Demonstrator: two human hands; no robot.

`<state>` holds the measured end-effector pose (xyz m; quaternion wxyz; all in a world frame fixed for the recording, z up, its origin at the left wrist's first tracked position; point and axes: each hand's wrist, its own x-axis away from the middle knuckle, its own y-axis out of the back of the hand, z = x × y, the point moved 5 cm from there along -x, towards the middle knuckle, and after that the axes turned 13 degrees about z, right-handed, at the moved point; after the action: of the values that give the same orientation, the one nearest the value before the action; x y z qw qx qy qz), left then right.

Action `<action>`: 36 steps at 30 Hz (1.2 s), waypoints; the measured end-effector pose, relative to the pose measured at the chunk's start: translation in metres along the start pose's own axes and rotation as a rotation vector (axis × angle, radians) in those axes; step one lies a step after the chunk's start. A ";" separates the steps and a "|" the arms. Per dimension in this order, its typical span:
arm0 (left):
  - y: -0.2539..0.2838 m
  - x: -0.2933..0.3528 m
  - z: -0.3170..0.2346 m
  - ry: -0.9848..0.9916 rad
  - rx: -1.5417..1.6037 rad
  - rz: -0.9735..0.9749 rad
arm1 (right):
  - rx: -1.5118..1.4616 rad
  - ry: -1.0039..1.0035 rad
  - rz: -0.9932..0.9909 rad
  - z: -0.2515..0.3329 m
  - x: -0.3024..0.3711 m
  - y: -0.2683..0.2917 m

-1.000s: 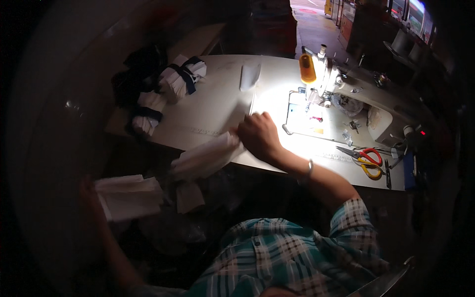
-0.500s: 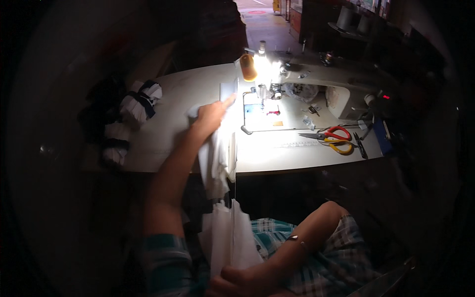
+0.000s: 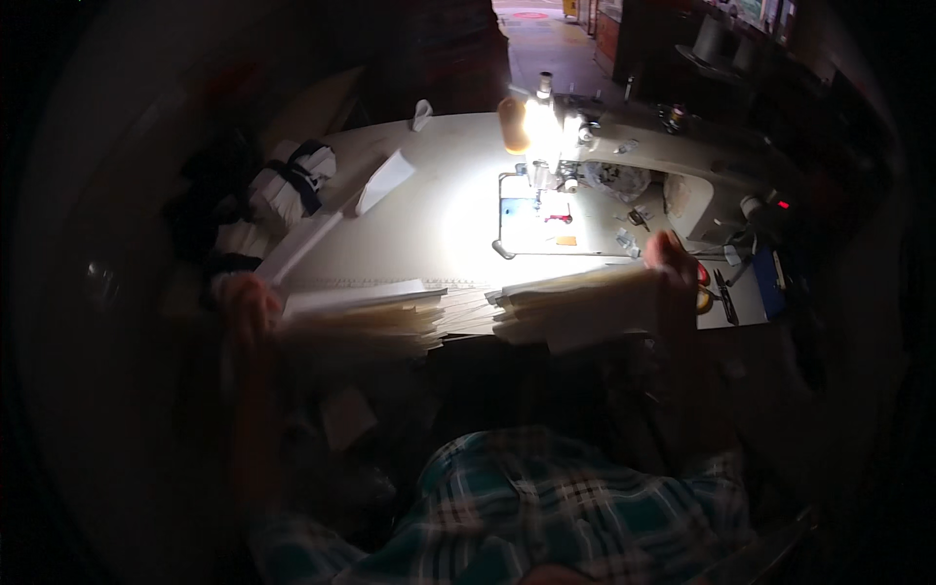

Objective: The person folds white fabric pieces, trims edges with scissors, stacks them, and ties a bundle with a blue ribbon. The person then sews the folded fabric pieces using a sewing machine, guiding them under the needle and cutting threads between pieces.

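Two stacks of white fabric pieces are stretched between my hands above the front edge of the table. My left hand (image 3: pixel 252 307), blurred, is closed on the outer end of the left stack (image 3: pixel 356 314). At the other side my right hand (image 3: pixel 671 255) grips the outer end of the right stack (image 3: pixel 585 297). Thin pale strands (image 3: pixel 468 310), which look like threads, run across the gap between the stacks. Behind my right hand lie scissors (image 3: pixel 703 300) with red and yellow handles, mostly hidden.
A lit sewing machine (image 3: pixel 707 175) stands at the right, with a metal frame (image 3: pixel 502 219) beneath its needle. Black snips (image 3: pixel 725 295) and a blue box (image 3: pixel 770 283) lie to its right. White bundles with dark bands (image 3: pixel 288 190) and a folded white piece (image 3: pixel 385 182) lie left.
My left hand has come back and left from near the machine; my right hand has risen from my lap to the right. The white pieces now stretch crosswise between them.
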<state>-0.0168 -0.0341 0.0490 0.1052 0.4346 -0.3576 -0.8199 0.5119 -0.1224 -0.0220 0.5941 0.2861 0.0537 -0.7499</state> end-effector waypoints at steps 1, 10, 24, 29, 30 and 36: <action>0.006 0.026 -0.005 -0.002 -0.002 -0.072 | -0.191 -0.210 -0.081 0.003 -0.013 -0.020; 0.191 0.072 -0.092 0.067 0.594 0.012 | 0.060 0.095 0.267 -0.056 -0.142 -0.232; 0.176 0.109 0.045 1.597 0.204 0.337 | 0.637 0.184 0.555 0.014 -0.128 -0.285; 0.036 0.183 0.205 1.283 0.299 0.504 | 0.601 0.831 0.348 0.120 -0.008 -0.236; -0.002 0.187 0.231 1.217 0.326 0.496 | 0.566 0.981 0.334 0.138 0.021 -0.232; -0.209 -0.074 0.071 0.411 0.507 0.481 | 0.166 1.066 0.682 0.202 0.136 -0.224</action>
<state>0.0004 0.1880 -0.0193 0.2529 0.5054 -0.6114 -0.5538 0.2135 -0.2596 0.0204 0.6670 0.6658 0.1896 -0.2753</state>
